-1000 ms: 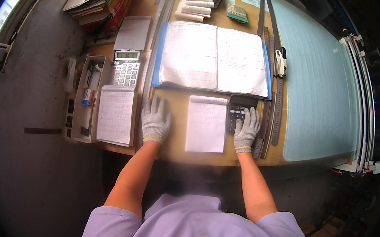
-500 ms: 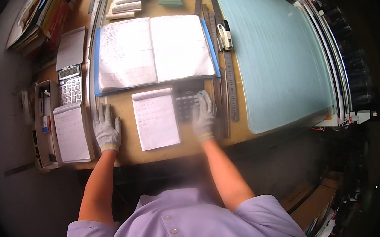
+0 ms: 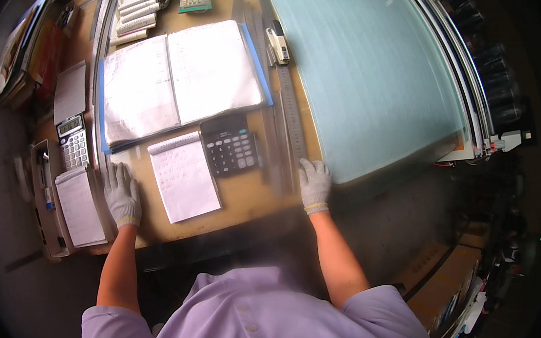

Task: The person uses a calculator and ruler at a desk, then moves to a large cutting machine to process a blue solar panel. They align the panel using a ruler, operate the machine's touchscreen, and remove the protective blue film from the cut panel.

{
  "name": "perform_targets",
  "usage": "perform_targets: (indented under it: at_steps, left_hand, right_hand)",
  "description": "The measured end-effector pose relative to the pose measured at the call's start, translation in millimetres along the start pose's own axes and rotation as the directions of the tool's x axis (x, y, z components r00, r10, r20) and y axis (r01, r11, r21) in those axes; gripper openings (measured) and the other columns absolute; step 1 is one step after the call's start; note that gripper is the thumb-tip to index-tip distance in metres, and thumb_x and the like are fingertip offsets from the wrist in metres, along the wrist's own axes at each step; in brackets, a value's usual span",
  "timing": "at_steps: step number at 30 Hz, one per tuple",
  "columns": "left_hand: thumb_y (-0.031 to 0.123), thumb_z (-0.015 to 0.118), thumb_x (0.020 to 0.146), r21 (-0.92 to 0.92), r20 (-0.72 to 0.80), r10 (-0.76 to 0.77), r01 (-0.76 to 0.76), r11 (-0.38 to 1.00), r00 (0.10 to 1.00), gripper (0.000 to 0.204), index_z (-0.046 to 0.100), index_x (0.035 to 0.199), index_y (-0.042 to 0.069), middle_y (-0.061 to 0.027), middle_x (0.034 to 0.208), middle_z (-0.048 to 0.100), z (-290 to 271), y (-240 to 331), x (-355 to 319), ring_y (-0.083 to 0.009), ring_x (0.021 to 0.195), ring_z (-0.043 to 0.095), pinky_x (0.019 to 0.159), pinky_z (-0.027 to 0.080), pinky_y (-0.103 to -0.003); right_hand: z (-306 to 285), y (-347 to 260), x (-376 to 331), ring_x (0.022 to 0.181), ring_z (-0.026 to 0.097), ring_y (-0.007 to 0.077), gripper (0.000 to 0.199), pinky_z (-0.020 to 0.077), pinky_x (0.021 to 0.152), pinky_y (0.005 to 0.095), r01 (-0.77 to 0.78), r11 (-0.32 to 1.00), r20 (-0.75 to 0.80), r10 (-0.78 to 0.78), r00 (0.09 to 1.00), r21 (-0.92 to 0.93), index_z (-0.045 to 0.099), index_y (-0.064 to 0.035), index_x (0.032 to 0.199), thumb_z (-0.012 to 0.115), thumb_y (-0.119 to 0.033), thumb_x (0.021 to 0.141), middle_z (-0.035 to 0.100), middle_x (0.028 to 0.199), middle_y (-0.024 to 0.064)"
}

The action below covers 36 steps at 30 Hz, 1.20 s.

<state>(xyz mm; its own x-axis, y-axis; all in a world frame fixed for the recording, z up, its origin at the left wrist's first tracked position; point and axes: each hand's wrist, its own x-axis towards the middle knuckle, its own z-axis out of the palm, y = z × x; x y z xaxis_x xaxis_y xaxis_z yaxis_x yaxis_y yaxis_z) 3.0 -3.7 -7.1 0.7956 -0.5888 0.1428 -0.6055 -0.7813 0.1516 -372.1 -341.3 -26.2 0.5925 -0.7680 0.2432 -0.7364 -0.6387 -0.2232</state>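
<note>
My left hand [image 3: 121, 192], in a grey knitted glove, lies flat on the brown tabletop with its fingers stretched out. It is between a stack of note sheets [image 3: 82, 208] and a small top-bound notepad [image 3: 184, 181] with handwriting. My right hand [image 3: 315, 183], gloved alike, rests at the table's front edge, near the lower end of a long steel ruler [image 3: 293, 120]. Its fingers are slightly bent and apart, with nothing seen in them. A black calculator [image 3: 232, 152] lies right of the notepad, touched by neither hand. Behind both is an open ledger [image 3: 214, 69] in a blue cover.
A silver calculator [image 3: 74, 150] and a narrow box with pens [image 3: 52, 221] are at the left. A stapler [image 3: 278, 41] sits by the ruler. A pale blue-green mat [image 3: 366, 73] covers the right side, before a railed machine [image 3: 474, 95]. Upright folders [image 3: 20, 47] stand back left.
My right hand has left the black calculator and moved right to the table's front edge. My left hand stays flat on the table. The whole view has turned a little.
</note>
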Motion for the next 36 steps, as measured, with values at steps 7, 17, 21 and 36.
perform_targets:
  at_steps: [7,17,21,36]
  left_hand:
    - [0.023,0.059,0.095,-0.016,-0.009,-0.016,0.016,1.0,1.0,0.056,0.047,0.149,0.013,-0.0132,0.157,0.04,-0.4,0.2,-1.3,-0.0334,0.145,0.036,0.119,0.03,-0.043]
    - [0.021,0.061,0.092,-0.035,0.013,-0.028,0.029,0.999,1.0,0.063,0.042,0.151,0.011,-0.0145,0.157,0.039,-5.1,3.0,0.0,-0.0357,0.145,0.035,0.12,0.028,-0.046]
    - [0.021,0.06,0.093,-0.087,0.028,-0.052,0.054,0.995,0.998,0.062,0.043,0.151,0.01,-0.015,0.157,0.039,-9.0,7.6,4.1,-0.0352,0.145,0.034,0.121,0.026,-0.047]
    - [0.017,0.06,0.092,-0.049,0.014,-0.013,0.014,0.999,1.0,0.061,0.044,0.15,0.007,-0.0154,0.156,0.041,-3.3,1.8,-0.6,-0.0335,0.145,0.035,0.12,0.027,-0.045]
  right_hand:
    - [8.3,17.2,34.7,0.097,0.06,0.0356,0.02,0.0475,0.084,0.0495,-0.088,0.987,0.019,0.091,0.996,-0.138,0.067,-0.0132,0.105,0.059,-0.027,0.093,0.062,0.102,0.0156]
    - [65.1,-28.8,252.5,0.113,0.058,0.0443,0.052,0.0501,0.096,0.0487,-0.222,0.894,-0.094,0.278,0.956,0.389,0.051,-0.0015,0.135,0.066,-0.027,0.092,0.058,0.123,0.0279]
    - [86.1,-44.2,326.6,0.106,0.064,0.0432,0.051,0.0537,0.09,0.0498,-0.297,0.926,-0.06,0.318,0.946,0.232,0.055,-0.0033,0.126,0.067,-0.04,0.092,0.06,0.122,0.0239]
    - [44.9,30.7,208.3,0.096,0.063,0.0367,0.025,0.0522,0.083,0.0459,-0.202,0.927,-0.141,0.256,0.956,0.316,0.064,-0.0037,0.113,0.067,-0.018,0.093,0.061,0.108,0.0165]
